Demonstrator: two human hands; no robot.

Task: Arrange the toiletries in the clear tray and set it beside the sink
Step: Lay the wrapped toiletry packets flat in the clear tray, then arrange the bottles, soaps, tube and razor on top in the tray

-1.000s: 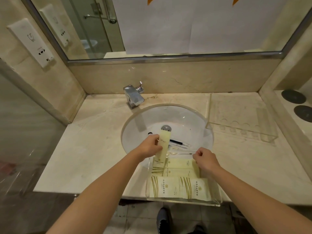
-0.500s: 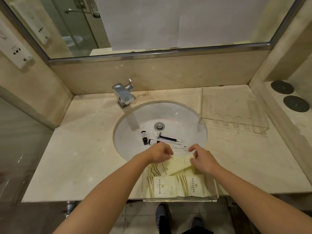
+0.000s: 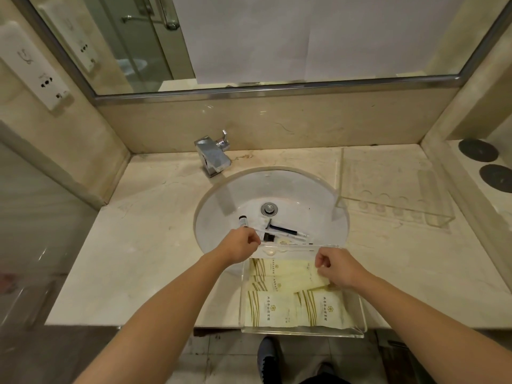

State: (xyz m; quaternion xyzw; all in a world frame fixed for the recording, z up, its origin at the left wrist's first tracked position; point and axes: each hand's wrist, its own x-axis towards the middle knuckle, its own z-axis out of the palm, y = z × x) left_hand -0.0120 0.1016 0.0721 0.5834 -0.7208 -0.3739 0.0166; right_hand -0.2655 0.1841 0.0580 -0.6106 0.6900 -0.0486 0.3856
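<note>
Beige marble counter (image 3: 138,245) with a white sink (image 3: 304,195) below a wall mirror (image 3: 277,37). The clear tray (image 3: 304,332) sits at the counter's front edge and holds four cream packets (image 3: 273,309). Since the earlier frame the upper packet lies flat. Left hand (image 3: 241,245) clenched at the tray's far corner; right hand (image 3: 336,266) pinches a packet.

One wide-angle view, worn on the person's head, looks forward and steeply down over the tabletop (image 3: 144,245). The sink (image 3: 304,195) sits mid-frame, close below, with the mirror (image 3: 277,37) at the far top edge. Both forearms enter from the near bottom corners. The floor and a shoe (image 3: 267,358) show at the near edge. Straight lines bow toward the frame's borders.
</note>
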